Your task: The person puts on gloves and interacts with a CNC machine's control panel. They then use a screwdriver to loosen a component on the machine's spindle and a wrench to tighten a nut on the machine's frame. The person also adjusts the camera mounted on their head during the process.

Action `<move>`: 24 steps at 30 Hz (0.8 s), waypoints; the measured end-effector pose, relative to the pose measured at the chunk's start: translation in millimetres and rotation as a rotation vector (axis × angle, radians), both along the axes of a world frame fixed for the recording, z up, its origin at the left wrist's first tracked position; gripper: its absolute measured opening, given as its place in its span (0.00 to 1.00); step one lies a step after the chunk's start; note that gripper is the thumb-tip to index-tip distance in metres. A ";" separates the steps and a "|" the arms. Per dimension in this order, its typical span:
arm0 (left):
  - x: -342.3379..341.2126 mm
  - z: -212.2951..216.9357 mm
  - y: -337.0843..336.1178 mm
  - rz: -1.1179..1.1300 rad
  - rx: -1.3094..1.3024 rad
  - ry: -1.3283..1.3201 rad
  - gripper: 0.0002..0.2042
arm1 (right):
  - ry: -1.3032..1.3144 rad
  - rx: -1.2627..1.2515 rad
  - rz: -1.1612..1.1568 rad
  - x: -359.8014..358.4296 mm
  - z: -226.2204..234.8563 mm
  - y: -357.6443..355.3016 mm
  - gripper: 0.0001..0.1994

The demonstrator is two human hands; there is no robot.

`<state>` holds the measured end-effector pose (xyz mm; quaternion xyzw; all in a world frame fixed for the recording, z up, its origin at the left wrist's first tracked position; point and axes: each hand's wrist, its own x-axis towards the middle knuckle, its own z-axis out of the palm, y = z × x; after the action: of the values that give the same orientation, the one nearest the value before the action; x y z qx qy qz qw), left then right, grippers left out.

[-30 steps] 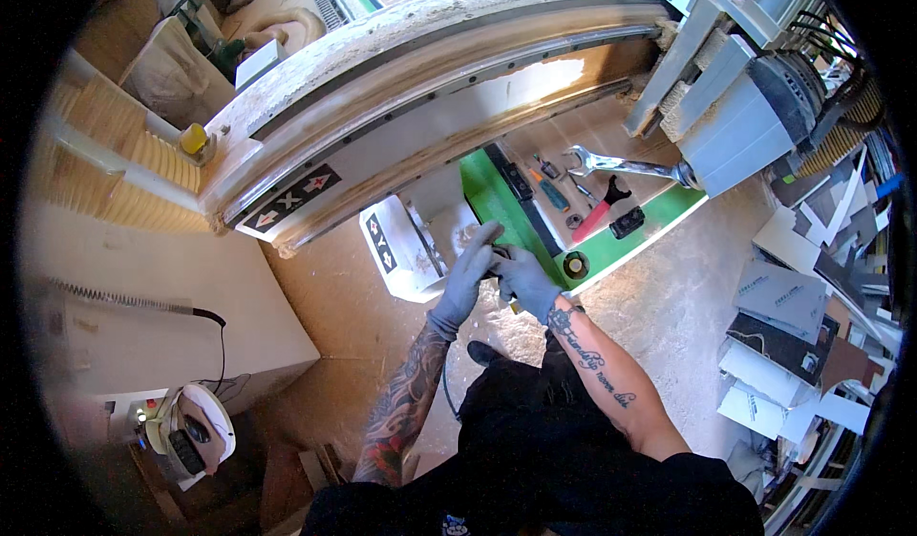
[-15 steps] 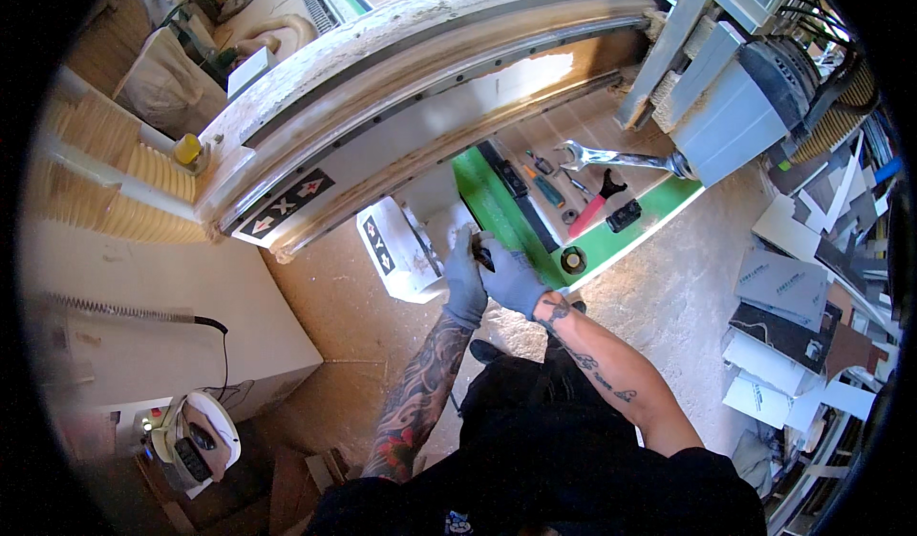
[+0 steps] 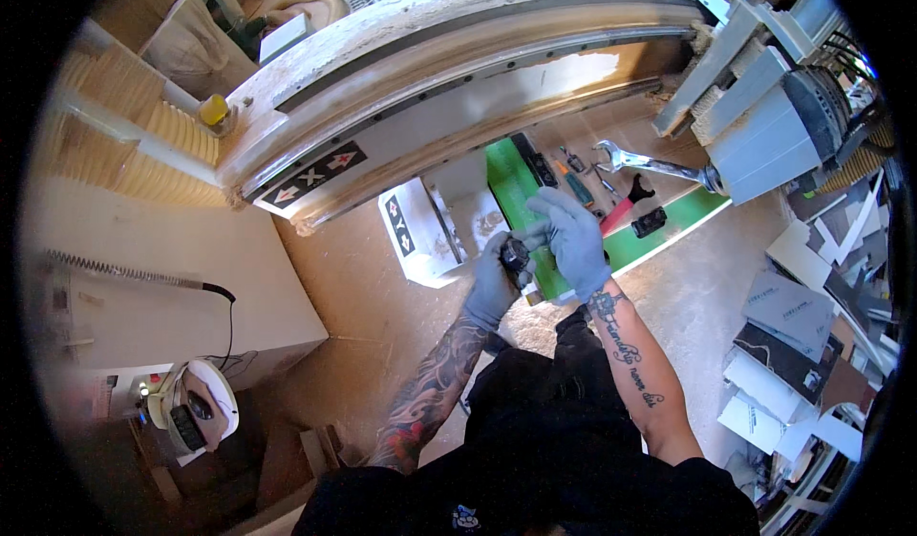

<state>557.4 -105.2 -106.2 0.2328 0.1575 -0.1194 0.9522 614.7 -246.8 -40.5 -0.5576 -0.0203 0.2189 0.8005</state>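
My left hand (image 3: 493, 283), in a grey glove, is closed around a small dark round ribbed part (image 3: 516, 255); its exact kind is hard to tell. Just right of it, my right hand (image 3: 570, 235), gloved too, is raised with fingers apart and nothing visible in them. Beyond lie a red-handled hook spanner (image 3: 623, 213), a green-handled tool (image 3: 579, 190) and a small black block (image 3: 650, 222) on the green-edged machine bed (image 3: 680, 211). A large chrome wrench (image 3: 654, 161) reaches from the spindle head toward these tools.
The machine's long gantry beam (image 3: 430, 125) crosses in front of me. A grey spindle housing (image 3: 769, 139) stands at the right. Sheet offcuts (image 3: 788, 311) pile up at far right. A white cabinet (image 3: 181, 288) and a coiled cable (image 3: 124, 270) are at left.
My hands, together around a dark part before, have moved apart. The right has lifted away with its fingers spread; the left keeps the part. The whole view has shifted slightly.
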 end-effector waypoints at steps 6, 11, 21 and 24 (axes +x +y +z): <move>-6.8 5.1 -16.8 0.095 -0.096 0.050 0.16 | -0.158 -0.011 -0.045 -14.0 -0.5 24.3 0.26; 0.0 8.1 -21.1 0.030 -0.124 -0.036 0.15 | -0.277 -0.131 -0.057 -27.2 6.9 19.6 0.24; 11.7 29.1 -45.8 -0.071 0.098 0.036 0.15 | -0.346 -0.097 -0.325 -31.7 -7.5 -2.6 0.20; 13.9 24.7 -54.5 -0.160 0.243 -0.019 0.17 | -0.270 -0.039 -0.392 -35.4 -7.7 -13.2 0.19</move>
<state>571.4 -159.7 -81.5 0.3592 0.1429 -0.1726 0.9059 579.3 -259.9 -48.1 -0.5903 -0.0141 -0.0169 0.8069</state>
